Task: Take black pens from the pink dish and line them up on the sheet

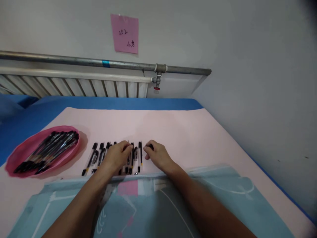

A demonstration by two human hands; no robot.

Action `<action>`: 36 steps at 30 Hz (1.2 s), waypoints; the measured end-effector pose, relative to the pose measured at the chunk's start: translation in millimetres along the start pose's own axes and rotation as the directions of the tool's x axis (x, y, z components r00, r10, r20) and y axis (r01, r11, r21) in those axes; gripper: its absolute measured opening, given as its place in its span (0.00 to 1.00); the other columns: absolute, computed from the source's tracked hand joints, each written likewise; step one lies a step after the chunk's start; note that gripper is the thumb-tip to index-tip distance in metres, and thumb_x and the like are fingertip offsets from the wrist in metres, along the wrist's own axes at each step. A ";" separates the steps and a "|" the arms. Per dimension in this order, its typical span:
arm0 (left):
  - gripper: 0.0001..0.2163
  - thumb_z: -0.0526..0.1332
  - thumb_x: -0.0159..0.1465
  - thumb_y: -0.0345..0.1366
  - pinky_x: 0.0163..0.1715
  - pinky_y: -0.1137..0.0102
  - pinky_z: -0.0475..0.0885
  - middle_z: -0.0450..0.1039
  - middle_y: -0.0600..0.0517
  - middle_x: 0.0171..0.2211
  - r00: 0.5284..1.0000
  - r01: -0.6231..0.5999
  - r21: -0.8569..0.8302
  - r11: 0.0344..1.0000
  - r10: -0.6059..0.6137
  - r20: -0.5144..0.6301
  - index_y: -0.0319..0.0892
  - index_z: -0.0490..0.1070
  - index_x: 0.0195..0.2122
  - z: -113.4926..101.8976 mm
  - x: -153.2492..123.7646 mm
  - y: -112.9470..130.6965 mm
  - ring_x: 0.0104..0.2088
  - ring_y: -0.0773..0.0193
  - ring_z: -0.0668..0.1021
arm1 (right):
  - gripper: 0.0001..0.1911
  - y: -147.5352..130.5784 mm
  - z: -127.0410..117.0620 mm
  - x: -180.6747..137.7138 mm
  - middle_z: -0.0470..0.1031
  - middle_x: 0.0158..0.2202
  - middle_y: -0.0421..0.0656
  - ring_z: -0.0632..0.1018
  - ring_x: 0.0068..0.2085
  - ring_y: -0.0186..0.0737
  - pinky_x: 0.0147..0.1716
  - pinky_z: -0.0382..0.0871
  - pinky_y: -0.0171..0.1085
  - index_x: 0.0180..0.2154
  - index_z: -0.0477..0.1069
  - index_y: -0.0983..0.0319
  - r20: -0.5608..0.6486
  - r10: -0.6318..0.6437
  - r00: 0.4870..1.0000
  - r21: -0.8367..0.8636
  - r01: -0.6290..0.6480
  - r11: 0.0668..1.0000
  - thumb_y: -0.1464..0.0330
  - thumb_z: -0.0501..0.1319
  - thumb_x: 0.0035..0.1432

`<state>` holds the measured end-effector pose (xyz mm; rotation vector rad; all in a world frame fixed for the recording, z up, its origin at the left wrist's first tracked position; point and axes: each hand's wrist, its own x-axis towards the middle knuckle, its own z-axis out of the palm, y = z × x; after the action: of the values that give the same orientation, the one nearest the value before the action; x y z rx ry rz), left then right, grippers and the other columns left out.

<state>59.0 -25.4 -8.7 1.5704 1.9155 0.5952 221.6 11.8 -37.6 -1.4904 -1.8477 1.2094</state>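
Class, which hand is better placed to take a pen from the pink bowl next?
Probably the left hand: it is nearer the pink bowl; the right hand, farther off, holds something black.

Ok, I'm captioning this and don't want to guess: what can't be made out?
All in the head view:
Part of the pen row: behind the left hand.
Whether that hand pinches anything: too small.
Dark piece: mostly covered by the right hand.
Number of pens in the pink basket: they overlap.
Blue thing at left: cut off by the picture's edge.
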 end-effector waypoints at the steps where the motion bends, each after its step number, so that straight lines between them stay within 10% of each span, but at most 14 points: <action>1: 0.12 0.50 0.59 0.41 0.25 0.73 0.58 0.65 0.56 0.18 1.000 -0.004 -0.003 1.000 0.004 -0.005 0.42 0.67 0.24 -1.9 0.5 -1.9 0.23 0.67 0.68 | 0.05 -0.5 -0.8 0.5 0.69 0.17 0.36 0.73 0.23 0.31 0.25 0.61 0.29 0.28 0.67 0.61 -0.002 0.000 1.000 -0.002 0.000 1.000 0.68 0.55 0.54; 6: 0.12 0.50 0.58 0.42 0.26 0.73 0.59 0.66 0.56 0.20 1.000 -0.018 -0.009 1.000 0.018 -0.010 0.42 0.67 0.24 -6.5 2.9 -7.4 0.24 0.67 0.68 | 0.06 -3.3 -7.3 -3.6 0.69 0.19 0.36 0.71 0.22 0.30 0.26 0.61 0.30 0.29 0.69 0.62 0.010 -0.080 0.997 -0.059 0.081 0.995 0.68 0.55 0.54; 19: 0.12 0.50 0.58 0.42 0.27 0.72 0.59 0.69 0.54 0.22 1.000 -0.009 0.057 0.998 0.007 0.028 0.42 0.68 0.26 -9.6 2.9 -9.7 0.25 0.65 0.70 | 0.11 -14.0 -22.7 -30.0 0.75 0.33 0.45 0.72 0.32 0.36 0.30 0.59 0.32 0.32 0.73 0.64 0.485 -0.201 0.851 -0.312 0.383 0.870 0.75 0.53 0.49; 36: 0.12 0.49 0.59 0.40 0.27 0.72 0.59 0.71 0.52 0.24 0.999 -0.016 0.125 0.992 0.010 0.051 0.42 0.69 0.28 -11.4 3.4 -8.1 0.27 0.64 0.71 | 0.12 -8.5 -21.4 -30.4 0.75 0.30 0.42 0.71 0.30 0.34 0.29 0.59 0.31 0.32 0.73 0.62 0.473 -0.219 0.853 -0.219 0.355 0.909 0.76 0.53 0.48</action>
<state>44.9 -23.4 -6.3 1.6605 1.9389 0.4434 243.3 -9.9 -14.8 -1.0657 -2.5539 1.2250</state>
